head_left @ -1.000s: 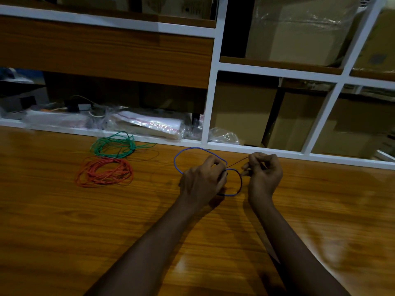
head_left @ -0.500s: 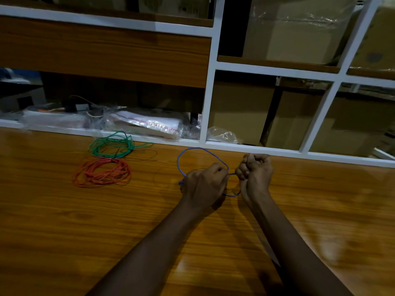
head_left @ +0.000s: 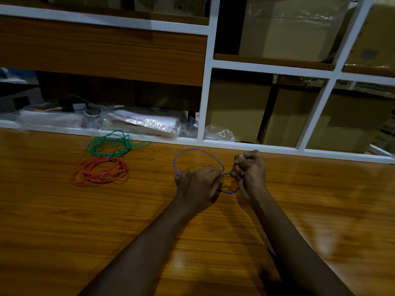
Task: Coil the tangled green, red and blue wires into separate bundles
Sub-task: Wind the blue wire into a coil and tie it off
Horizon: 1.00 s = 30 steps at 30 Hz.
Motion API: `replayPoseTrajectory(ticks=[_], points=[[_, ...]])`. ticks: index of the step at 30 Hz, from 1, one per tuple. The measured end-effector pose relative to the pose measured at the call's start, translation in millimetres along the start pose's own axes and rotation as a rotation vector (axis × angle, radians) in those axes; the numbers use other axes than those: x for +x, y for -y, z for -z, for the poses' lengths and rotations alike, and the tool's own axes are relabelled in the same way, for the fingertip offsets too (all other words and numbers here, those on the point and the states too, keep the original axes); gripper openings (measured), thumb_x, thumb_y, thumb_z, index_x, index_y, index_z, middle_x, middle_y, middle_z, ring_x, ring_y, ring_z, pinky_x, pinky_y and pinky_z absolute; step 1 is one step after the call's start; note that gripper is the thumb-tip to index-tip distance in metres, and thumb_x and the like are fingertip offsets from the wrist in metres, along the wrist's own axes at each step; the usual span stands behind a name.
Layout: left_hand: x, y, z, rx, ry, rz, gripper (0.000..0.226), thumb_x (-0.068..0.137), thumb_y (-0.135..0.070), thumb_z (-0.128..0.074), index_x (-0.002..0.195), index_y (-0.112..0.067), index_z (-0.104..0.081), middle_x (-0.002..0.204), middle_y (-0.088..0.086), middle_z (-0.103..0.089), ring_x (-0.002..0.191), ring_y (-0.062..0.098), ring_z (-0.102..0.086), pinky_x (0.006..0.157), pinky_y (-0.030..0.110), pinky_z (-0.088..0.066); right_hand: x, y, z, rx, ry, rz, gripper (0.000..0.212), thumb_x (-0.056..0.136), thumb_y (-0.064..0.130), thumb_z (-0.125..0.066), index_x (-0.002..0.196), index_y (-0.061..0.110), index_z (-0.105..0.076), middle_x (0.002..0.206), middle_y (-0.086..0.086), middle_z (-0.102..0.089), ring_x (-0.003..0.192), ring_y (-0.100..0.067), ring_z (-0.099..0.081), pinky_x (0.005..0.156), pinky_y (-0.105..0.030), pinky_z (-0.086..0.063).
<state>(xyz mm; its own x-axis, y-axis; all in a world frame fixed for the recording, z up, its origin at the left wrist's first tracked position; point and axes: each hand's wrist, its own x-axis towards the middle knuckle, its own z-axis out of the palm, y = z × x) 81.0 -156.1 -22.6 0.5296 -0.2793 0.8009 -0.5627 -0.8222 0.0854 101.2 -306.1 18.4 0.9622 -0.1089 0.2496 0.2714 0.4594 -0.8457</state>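
Note:
A blue wire (head_left: 193,150) forms a loop over the wooden table, arching up behind my left hand (head_left: 197,181) and running across to my right hand (head_left: 249,167). My left hand grips the blue wire where the loop crosses. My right hand is a tight fist around the wire's other stretch, close to the left hand. A smaller blue loop hangs between and below the two hands. At the left, a coiled green wire (head_left: 111,144) lies near the shelf edge, with a coiled red wire (head_left: 100,171) just in front of it.
The wooden table (head_left: 64,231) runs to a white shelf frame (head_left: 205,92) at the back. Plastic bags (head_left: 147,122) lie in the left shelf bay, and cardboard boxes (head_left: 237,107) fill the bays on the right.
My right hand has curled from a pinch into a tight fist and moved closer to my left hand. The small blue loop between them has shrunk. The green and red coils have not moved.

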Motion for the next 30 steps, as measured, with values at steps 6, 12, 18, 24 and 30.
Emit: replayPoseTrajectory(ticks=[6, 12, 18, 24, 30], points=[[-0.8, 1.0, -4.7, -0.038, 0.007, 0.01, 0.017, 0.09, -0.031, -0.05, 0.086, -0.021, -0.064, 0.087, -0.004, -0.067, 0.07, 0.018, -0.064, 0.05, 0.032, -0.049, -0.2, 3.4, -2.2, -0.012, -0.01, -0.027, 0.031, 0.095, -0.012, -0.035, 0.078, 0.015, -0.035, 0.063, -0.01, -0.041, 0.038, -0.01, -0.023, 0.04, -0.018, -0.02], [1.5, -3.0, -2.8, -0.029, -0.051, 0.02, 0.01, 0.086, -0.029, -0.059, 0.084, -0.022, -0.065, 0.092, -0.006, -0.065, 0.06, 0.017, -0.061, 0.044, 0.025, -0.046, 0.1, 6.4, -1.5, -0.015, -0.033, -0.025, 0.033, 0.094, -0.013, -0.035, 0.076, 0.015, -0.036, 0.063, -0.009, -0.04, 0.038, -0.01, -0.025, 0.04, -0.017, -0.022], [-5.2, 0.1, 0.8, -0.041, -0.059, 0.079, 0.011, 0.089, -0.031, -0.059, 0.089, -0.025, -0.067, 0.094, -0.01, -0.065, 0.066, 0.015, -0.063, 0.048, 0.026, -0.046, -3.9, -0.9, 3.0, 0.056, 0.001, -0.036, 0.023, 0.097, -0.005, -0.041, 0.082, 0.011, -0.037, 0.069, -0.012, -0.047, 0.043, -0.015, -0.039, 0.044, -0.025, -0.037], [-3.4, -2.2, 2.3, -0.022, -0.071, 0.092, 0.017, 0.091, -0.034, -0.056, 0.1, -0.027, -0.069, 0.095, -0.01, -0.067, 0.066, 0.014, -0.063, 0.046, 0.024, -0.044, -0.6, 1.3, 6.9, 0.219, 0.028, -0.088, 0.013, 0.099, 0.007, -0.046, 0.087, 0.011, -0.047, 0.071, -0.005, -0.059, 0.055, -0.014, -0.057, 0.054, -0.029, -0.054], [-3.8, -0.4, 1.7, -0.068, -0.098, 0.128, 0.014, 0.09, -0.031, -0.057, 0.093, -0.023, -0.068, 0.094, -0.009, -0.066, 0.068, 0.012, -0.063, 0.047, 0.029, -0.049, -1.7, -1.0, 6.6, 0.231, 0.124, -0.141, 0.019, 0.099, 0.017, -0.045, 0.087, 0.007, -0.055, 0.067, -0.002, -0.058, 0.06, -0.014, -0.059, 0.062, -0.029, -0.057]])
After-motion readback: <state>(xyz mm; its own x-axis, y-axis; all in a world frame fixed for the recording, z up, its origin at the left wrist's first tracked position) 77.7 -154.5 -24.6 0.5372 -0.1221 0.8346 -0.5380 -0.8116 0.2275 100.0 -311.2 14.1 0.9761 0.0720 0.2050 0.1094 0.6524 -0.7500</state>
